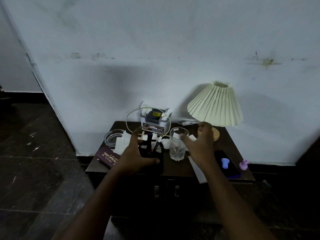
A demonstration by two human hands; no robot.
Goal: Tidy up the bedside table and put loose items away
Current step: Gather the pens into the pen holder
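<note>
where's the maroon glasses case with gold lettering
Head view: the maroon glasses case lies at the front left corner of the dark bedside table, in front of the clear glass ashtray.

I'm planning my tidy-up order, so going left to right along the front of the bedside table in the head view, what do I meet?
Maroon glasses case, black mesh pen holder, drinking glass, blue cap, purple cap.

Lampshade (216,104) cream, pleated; pen holder (156,154) black mesh; spectacle case (108,157) maroon (pale lettering); table (174,168) dark brown; two stoppers (224,163) blue, lilac.
</note>
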